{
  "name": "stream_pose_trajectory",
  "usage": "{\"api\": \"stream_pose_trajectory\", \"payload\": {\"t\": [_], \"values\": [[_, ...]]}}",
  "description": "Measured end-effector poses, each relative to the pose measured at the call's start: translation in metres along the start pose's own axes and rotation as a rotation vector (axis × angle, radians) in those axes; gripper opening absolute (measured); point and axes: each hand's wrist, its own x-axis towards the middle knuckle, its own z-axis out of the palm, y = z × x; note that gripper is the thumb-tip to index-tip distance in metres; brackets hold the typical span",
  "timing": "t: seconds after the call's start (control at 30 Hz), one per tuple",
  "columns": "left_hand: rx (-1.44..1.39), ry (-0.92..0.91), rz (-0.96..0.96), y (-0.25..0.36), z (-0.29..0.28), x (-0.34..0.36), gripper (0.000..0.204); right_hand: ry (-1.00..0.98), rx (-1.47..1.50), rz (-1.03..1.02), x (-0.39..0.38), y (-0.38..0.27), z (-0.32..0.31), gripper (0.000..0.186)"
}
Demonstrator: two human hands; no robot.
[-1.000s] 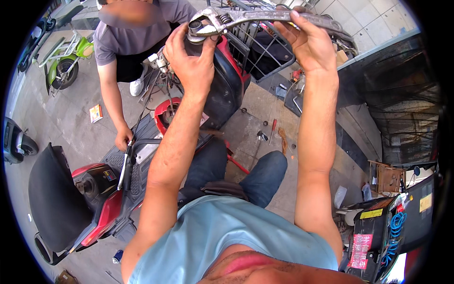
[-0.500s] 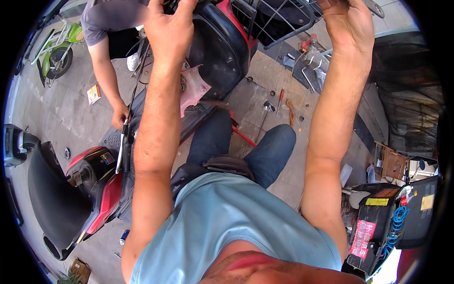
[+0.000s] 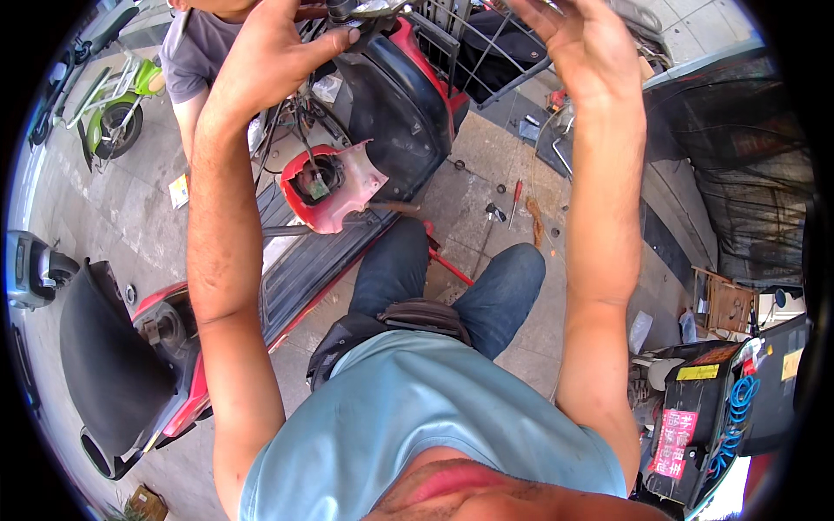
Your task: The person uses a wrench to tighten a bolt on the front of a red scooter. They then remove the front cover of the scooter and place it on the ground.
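My left hand point(image 3: 274, 61) is at the top, its thumb stretched toward a black part point(image 3: 343, 10) of a red and black scooter. Its other fingers are mostly hidden, so I cannot tell what they hold. My right hand point(image 3: 595, 52) is open, palm facing me and fingers spread, beside a black wire basket point(image 3: 512, 65); its upper fingers run out of view. Between my arms, a faded red plastic cover point(image 3: 356, 187) hangs among loose cables point(image 3: 300, 113), above the scooter's dark footboard point(image 3: 326, 269).
Another person in a grey shirt point(image 3: 201, 52) is at upper left, their forearm partly behind mine. A screwdriver point(image 3: 517, 195) and small parts lie on the paving. A black seat point(image 3: 109, 365) is at left, a box with blue hose point(image 3: 721, 417) at lower right.
My left arm has swung left and my right hand has shifted left. The red cover now shows fully. The other person's hand, earlier on a black and silver lever, is hidden now.
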Motion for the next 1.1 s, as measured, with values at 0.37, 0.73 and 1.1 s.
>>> {"api": "stream_pose_trajectory", "payload": {"t": [0.37,0.73,1.1], "values": [[-0.041,0.149,0.002,-0.016,0.014,0.005,0.073,-0.166,-0.073,0.107,0.028,-0.009,0.028,0.015],[0.28,0.044,0.514,0.064,0.06,0.055,0.077,0.032,-0.08,-0.297,-0.012,0.009,0.02,0.02],[0.393,0.204,0.178,0.124,0.12,0.098,0.043,0.664,-0.361,0.236,-0.066,0.294,-0.233,0.031]]}}
